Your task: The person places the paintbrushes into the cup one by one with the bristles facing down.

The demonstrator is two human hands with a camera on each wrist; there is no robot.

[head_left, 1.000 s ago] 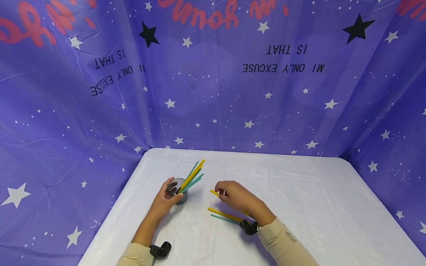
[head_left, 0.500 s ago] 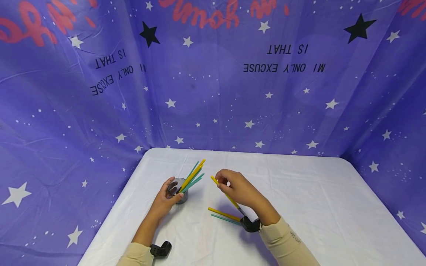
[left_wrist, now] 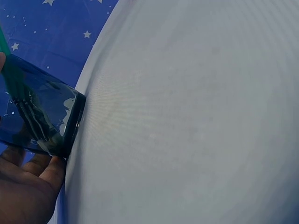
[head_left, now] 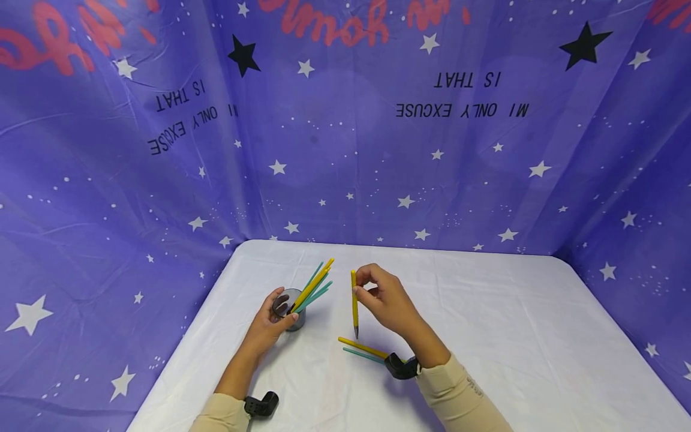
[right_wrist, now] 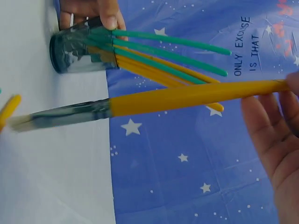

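Note:
My left hand (head_left: 268,329) grips a dark see-through cup (head_left: 296,322) on the table; in the left wrist view its fingers touch the cup (left_wrist: 51,98) low on the side. Several yellow and green paintbrushes (head_left: 311,290) lean out of the cup to the right, handles up. My right hand (head_left: 384,300) pinches a yellow paintbrush (head_left: 355,309) near the handle's end, bristles hanging down. The right wrist view shows this paintbrush (right_wrist: 173,97) with its metal collar and pale bristles. Below it, a yellow paintbrush (head_left: 360,345) and a green one (head_left: 361,354) lie on the table, partly hidden by the right wrist.
A white cloth covers the table (head_left: 486,312). Purple curtains (head_left: 345,150) with stars and lettering hang behind it and at both sides. A black wrist camera (head_left: 261,405) sits on the left sleeve, and another camera (head_left: 400,366) on the right.
My right hand has risen from the table with the yellow paintbrush, which has swung from slanting under the hand to hanging nearly upright. My left hand and the cup have stayed put.

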